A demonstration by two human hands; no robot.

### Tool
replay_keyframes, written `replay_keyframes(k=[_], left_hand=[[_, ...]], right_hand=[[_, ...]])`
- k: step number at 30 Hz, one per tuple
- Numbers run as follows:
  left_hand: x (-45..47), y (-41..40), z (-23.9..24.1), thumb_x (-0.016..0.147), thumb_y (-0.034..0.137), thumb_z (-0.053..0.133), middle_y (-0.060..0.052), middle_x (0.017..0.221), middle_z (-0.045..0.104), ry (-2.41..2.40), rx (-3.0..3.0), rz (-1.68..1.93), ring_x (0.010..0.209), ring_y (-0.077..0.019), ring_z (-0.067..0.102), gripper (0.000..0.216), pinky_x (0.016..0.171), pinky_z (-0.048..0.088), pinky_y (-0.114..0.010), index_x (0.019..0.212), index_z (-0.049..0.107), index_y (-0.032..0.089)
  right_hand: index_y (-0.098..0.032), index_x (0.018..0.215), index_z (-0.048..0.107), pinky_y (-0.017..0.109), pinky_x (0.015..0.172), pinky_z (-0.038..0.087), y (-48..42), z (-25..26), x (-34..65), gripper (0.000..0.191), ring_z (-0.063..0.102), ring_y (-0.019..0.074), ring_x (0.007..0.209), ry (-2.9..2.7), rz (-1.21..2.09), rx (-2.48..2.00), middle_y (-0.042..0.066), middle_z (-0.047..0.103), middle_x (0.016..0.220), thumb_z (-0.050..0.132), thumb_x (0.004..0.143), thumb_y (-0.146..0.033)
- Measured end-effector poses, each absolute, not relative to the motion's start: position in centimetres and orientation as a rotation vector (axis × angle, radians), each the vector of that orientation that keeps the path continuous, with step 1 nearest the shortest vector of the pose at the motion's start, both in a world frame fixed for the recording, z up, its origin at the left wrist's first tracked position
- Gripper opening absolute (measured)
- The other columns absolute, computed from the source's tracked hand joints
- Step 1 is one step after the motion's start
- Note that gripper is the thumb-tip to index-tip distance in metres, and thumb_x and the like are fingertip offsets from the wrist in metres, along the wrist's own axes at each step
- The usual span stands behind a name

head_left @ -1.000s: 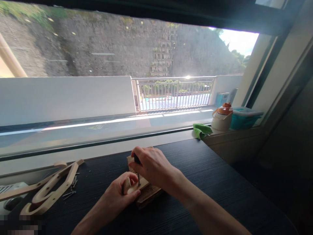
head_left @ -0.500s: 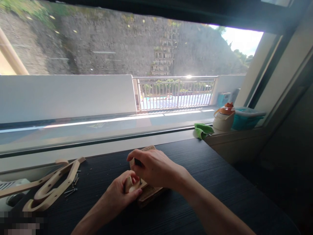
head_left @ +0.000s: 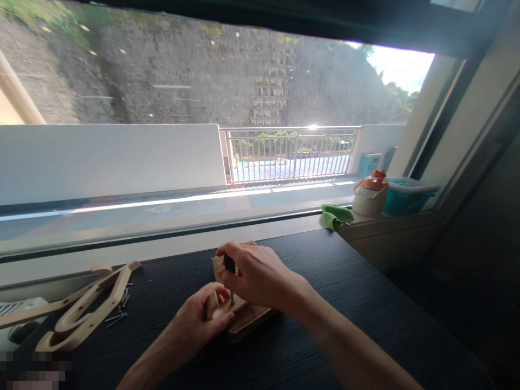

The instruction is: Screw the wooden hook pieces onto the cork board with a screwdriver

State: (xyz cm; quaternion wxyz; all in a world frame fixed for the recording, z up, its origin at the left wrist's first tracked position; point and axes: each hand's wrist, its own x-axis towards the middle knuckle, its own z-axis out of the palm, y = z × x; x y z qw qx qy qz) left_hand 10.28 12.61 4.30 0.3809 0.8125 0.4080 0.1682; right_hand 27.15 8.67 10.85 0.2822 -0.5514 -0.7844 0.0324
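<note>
My right hand (head_left: pixel 264 275) is wrapped around the black handle of a screwdriver (head_left: pixel 229 264), held upright. Its thin metal shaft points down at a small pale wooden piece (head_left: pixel 223 310); the tip's contact is too small to make out. Thumb and fingers of my left hand (head_left: pixel 199 313) pinch that curved piece from the left side. Beneath it lies a rough brown wooden board (head_left: pixel 248 326), partly covered by both hands. To the left, several loose screws (head_left: pixel 122 309) are scattered on the dark table (head_left: pixel 174 271).
Curved wooden hanger-like parts (head_left: pixel 87 311) with holes lie at the left, close to a white object (head_left: pixel 24 311). On the window ledge are a green cloth (head_left: pixel 336 215), a cream jug with an orange top (head_left: pixel 369 197) and a teal box (head_left: pixel 410 197).
My right hand has turned slightly about the screwdriver, so more of its black handle shows. My left hand keeps its grip on the wooden piece; the view has shifted slightly.
</note>
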Motion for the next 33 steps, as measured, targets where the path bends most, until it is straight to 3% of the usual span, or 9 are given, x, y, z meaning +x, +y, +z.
replay_keyframes(k=[4,15,23,33], left_hand=[[10.3,12.5,4.5,0.072,0.036,0.059,0.004,0.072,0.053,1.037,2.067,0.447,0.063,-0.0108,0.043,0.023,0.057,0.035,-0.021,0.086,0.054,0.018],[10.3,12.6,4.5,0.073,0.037,0.058,0.005,0.072,0.049,1.048,2.098,0.404,0.064,-0.0109,0.042,0.023,0.058,0.037,-0.02,0.087,0.054,0.019],[10.3,12.5,4.6,0.073,0.037,0.058,0.001,0.079,0.06,1.036,2.021,0.407,0.072,-0.015,0.052,0.026,0.066,0.041,-0.024,0.09,0.055,0.017],[10.3,12.4,4.7,0.072,0.035,0.058,0.004,0.074,0.051,1.041,2.079,0.427,0.066,-0.0115,0.045,0.022,0.061,0.039,-0.021,0.087,0.055,0.019]], right_hand=[[-0.027,0.109,0.055,0.025,0.064,0.035,8.4,11.2,27.3,0.025,0.058,0.0137,0.069,-2.154,0.179,-1.364,-0.001,0.064,0.075,0.046,0.086,-0.03],[-0.02,0.093,0.057,0.026,0.06,0.031,9.7,10.3,27.2,0.021,0.056,0.0157,0.069,-1.994,0.118,-1.62,0.003,0.063,0.073,0.046,0.085,-0.037],[-0.027,0.11,0.055,0.024,0.063,0.034,8.1,11.7,26.9,0.027,0.057,0.0134,0.069,-2.155,0.246,-1.398,-0.001,0.063,0.075,0.049,0.084,-0.03],[-0.02,0.096,0.057,0.025,0.062,0.034,9.7,10.7,27.4,0.024,0.058,0.0148,0.072,-2.03,0.248,-1.504,0.003,0.064,0.076,0.052,0.083,-0.039]])
